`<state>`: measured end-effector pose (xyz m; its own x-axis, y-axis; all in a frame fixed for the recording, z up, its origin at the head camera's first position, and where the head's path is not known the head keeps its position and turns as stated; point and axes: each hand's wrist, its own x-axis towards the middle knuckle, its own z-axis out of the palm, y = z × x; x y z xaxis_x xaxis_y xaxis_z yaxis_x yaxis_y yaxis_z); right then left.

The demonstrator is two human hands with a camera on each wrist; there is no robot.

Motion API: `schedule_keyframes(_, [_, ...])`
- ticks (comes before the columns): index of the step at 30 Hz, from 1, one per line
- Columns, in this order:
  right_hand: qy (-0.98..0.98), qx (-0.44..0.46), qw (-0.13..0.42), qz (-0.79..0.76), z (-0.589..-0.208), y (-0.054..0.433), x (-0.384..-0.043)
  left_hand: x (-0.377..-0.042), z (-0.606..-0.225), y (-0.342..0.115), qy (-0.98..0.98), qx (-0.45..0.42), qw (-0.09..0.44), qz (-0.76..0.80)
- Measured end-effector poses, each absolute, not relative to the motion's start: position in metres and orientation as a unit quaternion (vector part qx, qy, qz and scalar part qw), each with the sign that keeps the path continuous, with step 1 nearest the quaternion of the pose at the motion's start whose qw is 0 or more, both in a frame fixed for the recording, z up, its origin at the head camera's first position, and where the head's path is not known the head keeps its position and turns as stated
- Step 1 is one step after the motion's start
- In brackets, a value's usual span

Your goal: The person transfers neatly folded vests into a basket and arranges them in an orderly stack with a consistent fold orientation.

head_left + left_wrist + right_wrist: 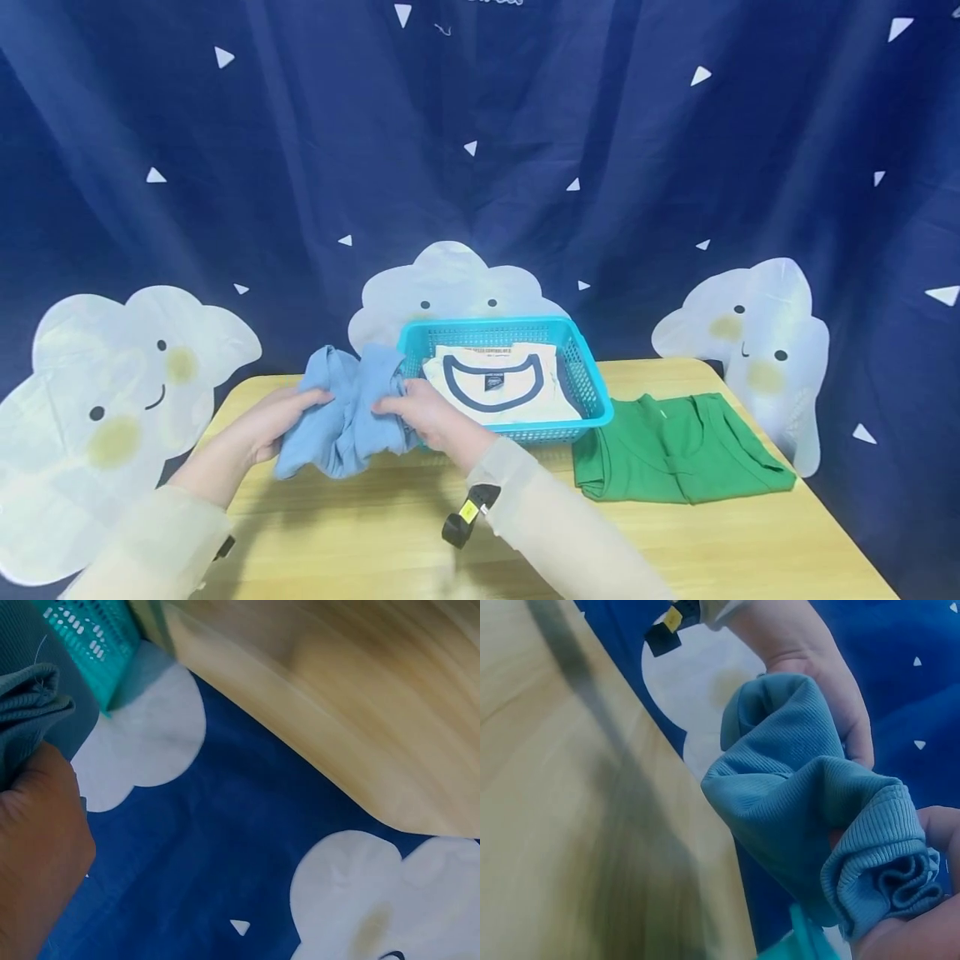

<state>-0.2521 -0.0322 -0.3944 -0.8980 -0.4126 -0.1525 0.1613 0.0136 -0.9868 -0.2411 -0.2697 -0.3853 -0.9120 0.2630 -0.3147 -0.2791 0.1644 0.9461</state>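
Note:
A bunched light-blue ribbed garment point(341, 417) hangs above the left part of the table, held between both hands. My left hand point(273, 419) grips its left side, thumb on top. On its right side, close to the basket, my right hand point(431, 412) pinches the cloth between thumb and fingers. The right wrist view shows rolled folds of the garment point(802, 787) between the two hands. Just right of it stands a turquoise plastic basket point(592, 392) with a folded white shirt point(480, 400) inside, its neckline trimmed in navy.
Right of the basket, a folded green garment point(682, 454) lies on the wooden table point(375, 533). Behind the table hangs a dark blue curtain point(525, 167) printed with clouds and triangles. A black strap with a yellow label point(471, 510) is on the right wrist.

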Motion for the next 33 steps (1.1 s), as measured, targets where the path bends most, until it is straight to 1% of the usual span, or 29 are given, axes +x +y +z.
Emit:
schedule_keyframes(10, [0.678, -0.082, 0.211, -0.699, -0.386, 0.001, -0.266, -0.260, -0.380, -0.232, 0.718, -0.002, 0.206, 0.664])
schedule_keyframes(22, [0.683, -0.108, 0.225, -0.687, -0.375, 0.034, -0.277, -0.271, -0.371, -0.203, 0.713, -0.016, 0.207, 0.670])
schedule_keyframes(29, [0.685, -0.102, 0.235, -0.682, -0.372, 0.052, -0.285, -0.276, -0.378, -0.183, 0.691, -0.037, 0.197, 0.694])
schedule_keyframes(33, [0.698, -0.097, 0.233, -0.671, -0.373, 0.066, -0.288, -0.280, -0.381, -0.168, 0.675, -0.042, 0.200, 0.709])
